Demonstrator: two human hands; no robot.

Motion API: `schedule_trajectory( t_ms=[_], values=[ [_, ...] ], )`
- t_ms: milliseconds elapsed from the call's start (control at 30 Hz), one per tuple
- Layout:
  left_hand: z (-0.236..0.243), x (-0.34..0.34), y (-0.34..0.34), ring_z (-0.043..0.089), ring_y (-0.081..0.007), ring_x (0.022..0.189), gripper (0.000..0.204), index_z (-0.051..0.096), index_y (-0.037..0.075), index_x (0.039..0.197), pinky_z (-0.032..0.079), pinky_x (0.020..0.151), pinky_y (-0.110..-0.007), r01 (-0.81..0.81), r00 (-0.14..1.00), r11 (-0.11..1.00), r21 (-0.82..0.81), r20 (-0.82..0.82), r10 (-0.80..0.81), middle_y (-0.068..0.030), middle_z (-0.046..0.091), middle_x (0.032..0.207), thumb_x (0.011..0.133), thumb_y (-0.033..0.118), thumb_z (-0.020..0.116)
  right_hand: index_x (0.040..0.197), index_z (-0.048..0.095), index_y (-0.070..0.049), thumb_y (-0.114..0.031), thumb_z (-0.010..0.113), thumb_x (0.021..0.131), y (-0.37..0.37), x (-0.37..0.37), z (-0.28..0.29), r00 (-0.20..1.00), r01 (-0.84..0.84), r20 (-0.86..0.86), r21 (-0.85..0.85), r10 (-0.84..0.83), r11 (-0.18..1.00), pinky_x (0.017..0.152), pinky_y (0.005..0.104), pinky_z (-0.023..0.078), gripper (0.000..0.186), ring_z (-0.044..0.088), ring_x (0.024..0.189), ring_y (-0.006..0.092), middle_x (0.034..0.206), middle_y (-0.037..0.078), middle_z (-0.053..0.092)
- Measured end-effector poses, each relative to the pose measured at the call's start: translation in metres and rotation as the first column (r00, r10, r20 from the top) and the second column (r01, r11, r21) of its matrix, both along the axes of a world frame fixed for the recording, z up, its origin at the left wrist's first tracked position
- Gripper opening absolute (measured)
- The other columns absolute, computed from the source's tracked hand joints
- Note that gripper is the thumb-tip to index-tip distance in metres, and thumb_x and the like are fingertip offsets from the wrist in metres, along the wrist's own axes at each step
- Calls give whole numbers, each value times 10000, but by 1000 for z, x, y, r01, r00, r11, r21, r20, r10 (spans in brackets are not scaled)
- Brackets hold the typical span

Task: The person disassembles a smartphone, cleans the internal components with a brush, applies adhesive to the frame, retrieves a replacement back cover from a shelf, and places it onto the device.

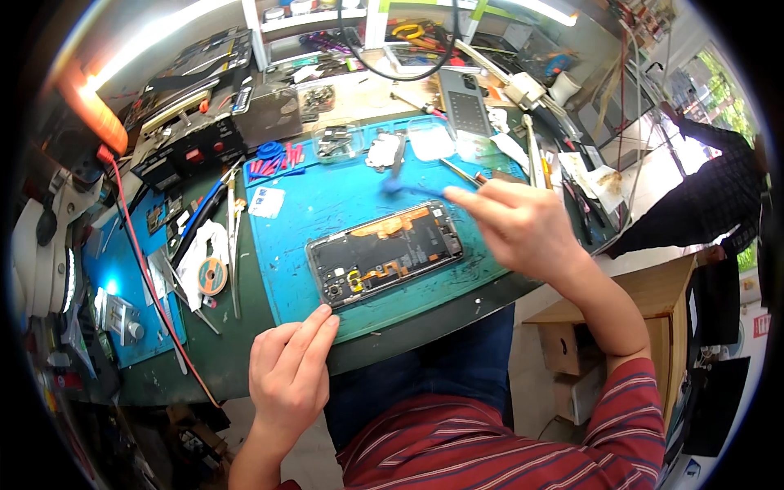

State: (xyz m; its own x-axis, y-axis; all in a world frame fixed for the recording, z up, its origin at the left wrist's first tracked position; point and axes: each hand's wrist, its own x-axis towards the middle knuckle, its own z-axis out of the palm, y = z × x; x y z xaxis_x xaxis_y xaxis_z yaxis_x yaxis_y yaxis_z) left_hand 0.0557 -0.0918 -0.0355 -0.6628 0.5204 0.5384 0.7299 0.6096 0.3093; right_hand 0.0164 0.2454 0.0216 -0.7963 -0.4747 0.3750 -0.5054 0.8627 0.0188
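An opened smartphone (388, 249) lies on the blue work mat (282, 237), its black battery, copper-coloured flex cables and frame exposed. My left hand (294, 367) is at its near left corner, fingers stretched out and fingertips touching the edge, with nothing held. Above the phone's far right side, my right hand (527, 224) is closed around a thin blue tool with a rounded head (396, 187). Motion blurs that tool, so its exact kind is unclear. Its head hovers over the mat just beyond the phone.
Beyond the phone sit small clear trays of parts (336, 141), red-handled pieces (278, 159) and a grey phone back (465, 102). Tweezers and a solder wick spool (212, 276) lie left. A red cable (147, 282) crosses the bench's left side. Another person (694, 188) stands at right.
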Motion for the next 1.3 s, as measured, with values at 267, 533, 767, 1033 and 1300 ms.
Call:
schedule_trajectory(
  t_ms=[267, 533, 767, 1033, 1300],
  values=[
    [-1, 1, 2, 665, -287, 952, 470, 713, -34, 1137, 503, 836, -398, 2, 1000, 1000, -9, 3, -2, -133, 735, 1186, 695, -141, 592, 1242, 732, -139, -49, 699, 854, 18, 47, -2, 986, 121, 135, -143, -102, 982, 571, 355, 525, 400, 660, 671, 246, 835, 30, 664],
    [0, 3, -1, 671, -292, 940, 471, 707, -36, 1133, 506, 819, -405, 20, 999, 1000, -15, -25, -20, -139, 732, 1164, 685, -126, 593, 1238, 737, -127, -45, 701, 849, 37, 72, 1, 928, 372, 38, -50, -371, 927, 584, 369, 543, 399, 668, 672, 251, 813, 46, 652],
    [3, 4, 0, 676, -309, 948, 448, 700, -37, 1132, 510, 838, -412, 18, 999, 998, 65, -45, -15, -151, 729, 1128, 711, -145, 592, 1249, 741, -138, -58, 708, 883, 60, 87, -8, 912, 398, -20, -201, -410, 895, 597, 363, 538, 377, 672, 690, 242, 855, 49, 678],
    [25, -27, 13, 630, -291, 649, 173, 711, -3, 1032, 481, 585, -376, 44, 999, 977, 207, 21, -49, -125, 655, 763, 866, -49, 705, 1267, 681, -37, -122, 664, 902, 108, 11, -34, 818, 509, -122, -304, -563, 805, 896, 428, 541, 375, 667, 1013, 342, 1145, 149, 677],
    [48, -94, 20, 572, -288, 502, 46, 714, 33, 891, 412, 482, -411, 23, 997, 993, 112, -78, -14, -108, 583, 625, 927, 21, 687, 1238, 700, -119, -101, 626, 893, 82, -86, 2, 849, 487, -88, -250, -521, 837, 761, 435, 565, 353, 717, 931, 301, 973, 126, 741]
  ],
)
